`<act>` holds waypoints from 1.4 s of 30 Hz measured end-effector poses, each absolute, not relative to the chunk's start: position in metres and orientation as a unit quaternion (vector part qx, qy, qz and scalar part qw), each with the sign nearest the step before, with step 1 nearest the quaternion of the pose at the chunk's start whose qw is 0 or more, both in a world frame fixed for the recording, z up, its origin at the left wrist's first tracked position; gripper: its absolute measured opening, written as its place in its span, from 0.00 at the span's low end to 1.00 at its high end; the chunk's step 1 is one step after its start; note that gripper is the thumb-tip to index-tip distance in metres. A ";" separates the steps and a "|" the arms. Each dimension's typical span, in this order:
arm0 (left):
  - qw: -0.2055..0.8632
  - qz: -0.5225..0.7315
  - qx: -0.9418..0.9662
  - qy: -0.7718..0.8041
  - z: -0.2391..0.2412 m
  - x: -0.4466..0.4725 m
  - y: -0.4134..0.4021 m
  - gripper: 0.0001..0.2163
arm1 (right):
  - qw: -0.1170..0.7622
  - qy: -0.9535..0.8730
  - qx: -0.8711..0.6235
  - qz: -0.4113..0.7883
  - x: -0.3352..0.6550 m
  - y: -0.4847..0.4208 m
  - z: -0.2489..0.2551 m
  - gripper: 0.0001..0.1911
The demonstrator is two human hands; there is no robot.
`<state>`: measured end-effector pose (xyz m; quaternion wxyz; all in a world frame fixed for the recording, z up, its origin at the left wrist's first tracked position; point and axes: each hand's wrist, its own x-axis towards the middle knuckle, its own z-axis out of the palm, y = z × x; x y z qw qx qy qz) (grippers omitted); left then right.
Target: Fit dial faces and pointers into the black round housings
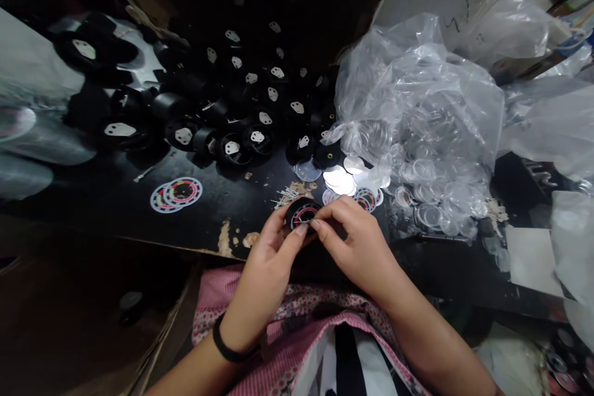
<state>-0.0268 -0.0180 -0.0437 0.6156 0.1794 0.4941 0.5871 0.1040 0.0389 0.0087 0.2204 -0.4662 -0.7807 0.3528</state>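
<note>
A round black gauge point(301, 209) with a red, white and black dial is held above the table's front edge. My left hand point(271, 253) wraps round its left side, with the thumb on the dial's lower rim. My right hand point(357, 241) has thumb and forefinger pinched at the dial's right side; whatever lies between those fingertips is too small to make out. Just behind the gauge lies a small heap of thin white pointers point(286, 198). Printed dial discs point(183, 193) overlap on the table to the left, and more dial discs point(365, 199) lie behind my right hand.
Several black gauge housings point(232, 148) with pale metal plates crowd the back and left. Shiny silver discs point(340, 179) are stacked behind my right hand. Clear plastic bags point(417, 74) and many clear round covers point(429, 216) fill the right side. A white card point(533, 260) lies far right.
</note>
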 end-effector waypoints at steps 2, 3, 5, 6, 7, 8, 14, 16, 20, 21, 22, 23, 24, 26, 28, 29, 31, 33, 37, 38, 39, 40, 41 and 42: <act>0.609 0.580 0.197 0.504 -0.044 -0.029 -0.020 0.13 | 0.229 -0.774 -0.466 0.362 0.105 0.038 0.009 0.06; 0.606 0.577 0.202 0.509 -0.044 -0.030 -0.021 0.14 | 0.235 -0.769 -0.466 0.370 0.105 0.038 0.009 0.06; 0.605 0.574 0.204 0.512 -0.043 -0.032 -0.022 0.14 | 0.246 -0.757 -0.463 0.390 0.106 0.038 0.009 0.06; 0.607 0.572 0.204 0.513 -0.041 -0.032 -0.022 0.15 | 0.250 -0.753 -0.461 0.397 0.106 0.037 0.009 0.06; 0.608 0.570 0.204 0.514 -0.040 -0.032 -0.022 0.15 | 0.251 -0.752 -0.459 0.401 0.106 0.037 0.009 0.06; 0.605 0.569 0.206 0.517 -0.038 -0.032 -0.022 0.15 | 0.251 -0.753 -0.458 0.401 0.107 0.037 0.009 0.06; 0.529 0.554 0.279 0.579 -0.025 -0.034 -0.019 0.12 | 0.228 -0.763 -0.470 0.381 0.107 0.030 0.014 0.09; 0.502 0.544 0.305 0.599 -0.023 -0.035 -0.020 0.11 | 0.216 -0.762 -0.477 0.381 0.104 0.027 0.015 0.09; 0.483 0.521 0.315 0.630 -0.025 -0.039 -0.025 0.13 | 0.201 -0.750 -0.489 0.399 0.097 0.026 0.014 0.10; 0.489 0.512 0.306 0.636 -0.029 -0.039 -0.027 0.14 | 0.189 -0.747 -0.491 0.407 0.097 0.027 0.013 0.10; 0.505 0.506 0.289 0.637 -0.034 -0.039 -0.028 0.15 | 0.174 -0.745 -0.493 0.414 0.098 0.029 0.013 0.11; 0.534 0.503 0.259 0.628 -0.039 -0.038 -0.029 0.17 | 0.160 -0.747 -0.490 0.419 0.103 0.029 0.013 0.12; 0.570 0.502 0.221 0.611 -0.045 -0.037 -0.029 0.18 | 0.152 -0.753 -0.484 0.419 0.110 0.029 0.014 0.14; 0.629 0.504 0.151 0.572 -0.052 -0.032 -0.027 0.18 | 0.188 -0.762 -0.488 0.382 0.133 0.023 0.020 0.16; 0.660 0.508 0.114 0.542 -0.053 -0.026 -0.026 0.15 | 0.305 -0.731 -0.544 0.276 0.166 0.014 0.025 0.11; 0.675 0.507 0.104 0.525 -0.051 -0.022 -0.025 0.13 | 0.382 -0.677 -0.600 0.189 0.185 0.010 0.025 0.09; 0.726 0.489 0.068 0.478 -0.045 -0.015 -0.022 0.13 | 0.480 -0.556 -0.676 0.056 0.220 0.007 0.019 0.07; 0.788 0.446 0.011 0.425 -0.041 -0.008 -0.020 0.13 | 0.519 -0.501 -0.680 0.129 0.243 0.011 0.004 0.07; 0.825 0.403 -0.031 0.395 -0.039 0.001 -0.017 0.10 | 0.596 -0.449 -0.600 0.288 0.232 0.020 -0.015 0.07; 0.822 0.407 -0.028 0.397 -0.039 0.001 -0.017 0.09 | 0.613 -0.454 -0.567 0.312 0.220 0.020 -0.014 0.08; 0.819 0.412 -0.024 0.399 -0.040 0.002 -0.018 0.09 | 0.621 -0.466 -0.529 0.343 0.206 0.020 -0.010 0.09; 0.817 0.416 -0.021 0.400 -0.040 0.002 -0.018 0.09 | 0.622 -0.479 -0.486 0.385 0.191 0.019 -0.005 0.10; 0.815 0.420 -0.017 0.398 -0.039 0.002 -0.018 0.09 | 0.615 -0.494 -0.442 0.427 0.177 0.018 0.000 0.11; 0.816 0.423 -0.013 0.394 -0.039 0.002 -0.018 0.09 | 0.603 -0.509 -0.408 0.459 0.165 0.016 0.005 0.12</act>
